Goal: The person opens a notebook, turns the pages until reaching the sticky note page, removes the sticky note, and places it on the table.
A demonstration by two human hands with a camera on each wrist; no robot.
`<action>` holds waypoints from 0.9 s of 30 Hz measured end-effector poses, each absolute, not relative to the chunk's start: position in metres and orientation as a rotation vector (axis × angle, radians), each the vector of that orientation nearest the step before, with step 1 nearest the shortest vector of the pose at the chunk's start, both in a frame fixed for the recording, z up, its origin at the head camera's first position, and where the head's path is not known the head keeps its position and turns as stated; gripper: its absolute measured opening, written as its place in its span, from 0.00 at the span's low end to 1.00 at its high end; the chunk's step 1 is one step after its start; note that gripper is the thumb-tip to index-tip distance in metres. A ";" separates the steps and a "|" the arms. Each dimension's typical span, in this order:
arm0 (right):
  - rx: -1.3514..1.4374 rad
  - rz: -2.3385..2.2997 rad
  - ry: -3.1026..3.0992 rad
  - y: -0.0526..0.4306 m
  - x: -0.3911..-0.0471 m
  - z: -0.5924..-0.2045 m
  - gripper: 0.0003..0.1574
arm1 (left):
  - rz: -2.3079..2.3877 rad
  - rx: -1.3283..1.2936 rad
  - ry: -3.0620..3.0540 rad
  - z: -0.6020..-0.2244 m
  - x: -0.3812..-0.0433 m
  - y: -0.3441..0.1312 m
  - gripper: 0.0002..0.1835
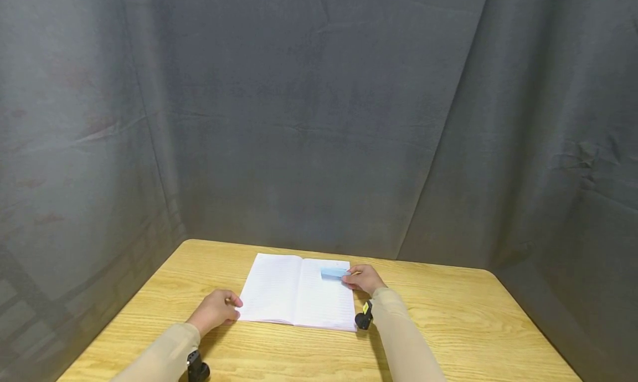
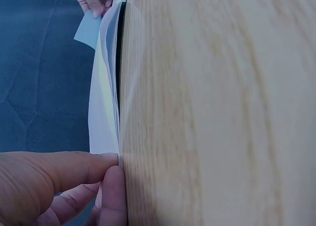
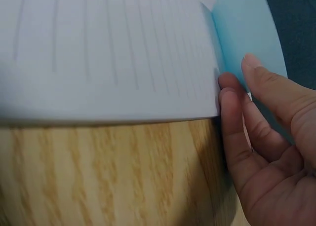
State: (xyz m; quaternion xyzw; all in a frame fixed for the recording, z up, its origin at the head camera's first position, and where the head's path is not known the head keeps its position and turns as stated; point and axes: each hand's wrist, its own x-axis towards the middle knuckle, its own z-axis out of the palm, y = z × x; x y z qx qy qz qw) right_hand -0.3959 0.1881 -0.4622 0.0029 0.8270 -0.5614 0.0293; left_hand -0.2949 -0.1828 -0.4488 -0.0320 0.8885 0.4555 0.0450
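Note:
An open notebook with white lined pages lies flat on the table, its spine running down the middle. In the head view my left hand is at its lower left corner; the left wrist view shows thumb and finger pinching the page edge there. Over the upper part of the right page, a light blue sticky note is pinched between the thumb and fingers of my right hand. The right wrist view shows the blue paper standing up at an angle from the page, with fingertips right at the page's outer edge.
The wooden table has rounded far corners. Grey cloth hangs behind it and along both sides. A small black camera is strapped to each wrist.

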 end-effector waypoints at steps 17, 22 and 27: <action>0.038 -1.664 2.559 0.186 -0.398 -0.459 0.06 | 1.389 -0.077 2.706 -0.450 -0.296 -0.184 0.10; 0.034 -1.654 2.540 0.186 -0.398 -0.459 0.05 | 1.381 -0.061 2.711 -0.450 -0.296 -0.185 0.10; 0.049 -1.662 2.517 0.187 -0.400 -0.459 0.05 | 1.393 -0.059 2.703 -0.449 -0.295 -0.185 0.10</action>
